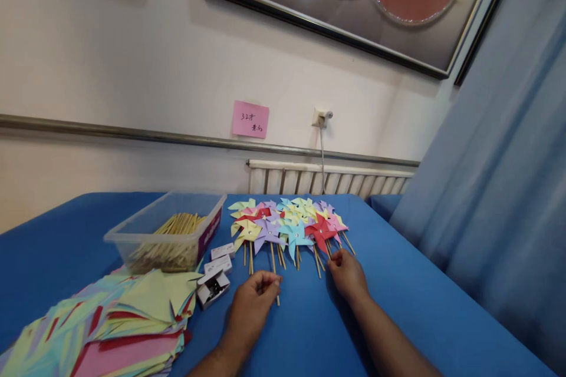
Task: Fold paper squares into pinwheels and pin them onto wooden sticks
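Thumb and fingers of my left hand [256, 297] pinch the wooden stick of a purple paper pinwheel [268, 232]; the stick's end shows below them. My right hand [348, 275] is closed at the lower end of the stick of a red pinwheel [321, 231]. Between these two lies a light blue pinwheel [296, 234], with a yellow pinwheel [247, 231] at the left of the row. Behind them, more pinwheels in yellow, pink, purple and blue overlap, partly hidden, their sticks pointing toward me.
Left of my hands, a stack of cut coloured paper [132, 330] lies before a clear plastic box [163, 238] of wooden sticks [183, 224]. Beside it are small white boxes, one open box [213, 288] holding small dark pieces. The blue table [305, 330] meets a wall with a radiator [305, 178].
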`<state>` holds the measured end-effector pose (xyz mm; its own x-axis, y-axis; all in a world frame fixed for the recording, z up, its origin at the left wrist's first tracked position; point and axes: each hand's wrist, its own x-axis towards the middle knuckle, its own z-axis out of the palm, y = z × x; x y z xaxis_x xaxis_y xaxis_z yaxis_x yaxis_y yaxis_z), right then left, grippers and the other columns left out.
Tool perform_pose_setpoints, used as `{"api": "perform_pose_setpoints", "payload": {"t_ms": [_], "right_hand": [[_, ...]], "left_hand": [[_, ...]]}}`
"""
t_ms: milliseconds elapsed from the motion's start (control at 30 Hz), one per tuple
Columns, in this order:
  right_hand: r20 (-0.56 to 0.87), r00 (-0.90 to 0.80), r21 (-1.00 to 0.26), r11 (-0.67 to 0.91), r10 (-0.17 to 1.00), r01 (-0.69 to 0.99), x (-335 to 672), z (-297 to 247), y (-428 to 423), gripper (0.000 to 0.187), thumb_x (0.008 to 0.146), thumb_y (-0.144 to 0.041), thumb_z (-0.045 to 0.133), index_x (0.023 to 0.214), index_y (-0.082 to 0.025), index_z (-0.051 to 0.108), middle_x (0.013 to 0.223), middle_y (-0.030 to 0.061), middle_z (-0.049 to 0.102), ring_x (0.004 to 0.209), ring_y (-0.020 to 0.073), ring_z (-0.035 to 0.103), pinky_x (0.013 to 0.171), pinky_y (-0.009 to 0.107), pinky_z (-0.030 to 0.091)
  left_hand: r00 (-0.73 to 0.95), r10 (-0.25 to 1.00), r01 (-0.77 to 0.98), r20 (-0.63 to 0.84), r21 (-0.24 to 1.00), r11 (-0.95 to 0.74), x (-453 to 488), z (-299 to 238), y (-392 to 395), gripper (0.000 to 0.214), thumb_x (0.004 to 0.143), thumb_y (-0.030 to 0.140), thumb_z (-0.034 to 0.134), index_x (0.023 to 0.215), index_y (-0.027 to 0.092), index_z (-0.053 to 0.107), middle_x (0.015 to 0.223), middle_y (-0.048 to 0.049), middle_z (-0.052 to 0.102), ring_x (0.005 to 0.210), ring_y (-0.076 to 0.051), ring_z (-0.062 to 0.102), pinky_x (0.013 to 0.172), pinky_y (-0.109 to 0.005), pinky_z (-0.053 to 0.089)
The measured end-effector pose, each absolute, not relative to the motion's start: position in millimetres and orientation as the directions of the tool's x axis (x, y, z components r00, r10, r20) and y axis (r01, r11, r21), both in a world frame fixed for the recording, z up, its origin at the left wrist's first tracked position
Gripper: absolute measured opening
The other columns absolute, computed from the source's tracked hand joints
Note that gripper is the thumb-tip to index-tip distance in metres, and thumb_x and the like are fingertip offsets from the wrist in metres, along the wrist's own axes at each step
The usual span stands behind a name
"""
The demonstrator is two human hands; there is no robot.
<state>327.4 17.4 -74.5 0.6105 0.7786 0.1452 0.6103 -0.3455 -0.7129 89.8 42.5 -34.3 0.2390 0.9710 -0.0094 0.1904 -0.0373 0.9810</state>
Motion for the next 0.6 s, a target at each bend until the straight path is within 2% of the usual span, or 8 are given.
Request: {"api": "perform_pose_setpoints", "payload": {"t_ms": [233,467,600], "right_hand": [[0.168,0.622,-0.731,-0.327,0.765,0.599,328.5,-76.3,18.3,0.011,0.072,-0.032,0.059,0.075,-0.021,0.057,0.067,0.0003,0.065,0.065,0.0195,0.062,0.058,0.025,0.038],[0.190,0.617,-0.740,-0.301,0.764,0.601,327.7,-76.5,16.3,0.005,0.070,-0.026,0.058,0.071,-0.022,0.057,0.063,-0.0009,0.064,0.061,0.0185,0.061,0.056,0.025,0.037],[0.190,0.612,-0.745,-0.292,0.768,0.599,327.3,-76.6,16.8,0.004,0.070,-0.026,0.058,0.071,-0.022,0.057,0.062,-0.0014,0.064,0.060,0.0178,0.060,0.056,0.025,0.036]], "left_hand": [[0.250,0.968,0.191,-0.011,0.981,-0.038,89.4,-33.3,41.7,0.018,0.066,0.033,0.057,0.072,0.018,0.065,0.068,-0.0007,0.064,0.061,-0.017,0.055,0.059,-0.026,0.042],[0.261,0.965,0.182,0.000,0.982,-0.049,88.0,-36.8,43.5,0.022,0.066,0.037,0.059,0.072,0.017,0.065,0.062,-0.0002,0.062,0.059,-0.017,0.054,0.059,-0.026,0.042],[0.265,0.964,0.184,0.005,0.981,-0.055,89.0,-35.0,42.9,0.021,0.066,0.037,0.058,0.071,0.017,0.065,0.065,-0.0013,0.064,0.059,-0.017,0.055,0.058,-0.026,0.042]]}}
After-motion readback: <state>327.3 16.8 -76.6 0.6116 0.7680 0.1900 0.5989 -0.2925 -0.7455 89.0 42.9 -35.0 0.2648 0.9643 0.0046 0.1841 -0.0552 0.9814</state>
